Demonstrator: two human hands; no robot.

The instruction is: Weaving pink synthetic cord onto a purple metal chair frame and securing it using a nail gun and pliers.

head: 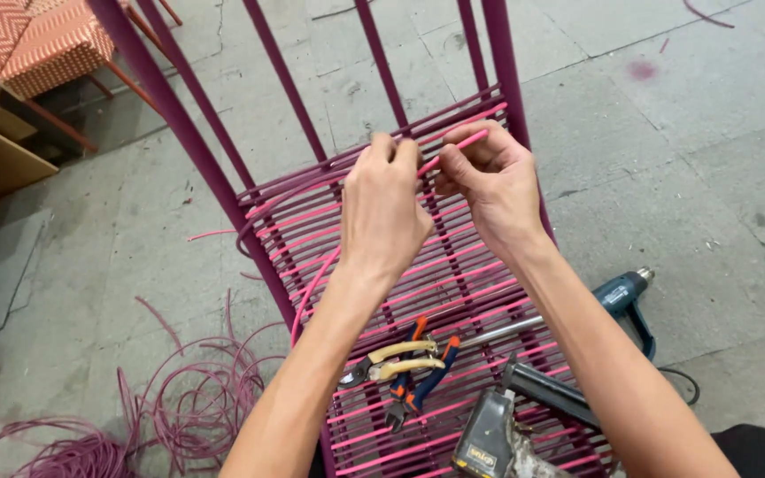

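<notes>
A dark purple metal chair frame [189, 133] lies in front of me, its seat partly woven with pink and purple plastic cord [453, 265]. My left hand [384, 208] and my right hand [493, 181] meet above the weave near the frame's far end. Both pinch one pink cord strand [464, 143], whose free end sticks up to the right between the right fingers. The strand runs down from my left hand and loops off the frame's left side.
Cutters with cream handles [391, 363] and orange-blue pliers [418, 376] lie on the weave near me, beside a black staple gun [498, 425]. A blue heat gun [626, 296] rests on the concrete floor at right. Loose purple cord [179, 407] coils at left. A woven orange chair [37, 40] stands far left.
</notes>
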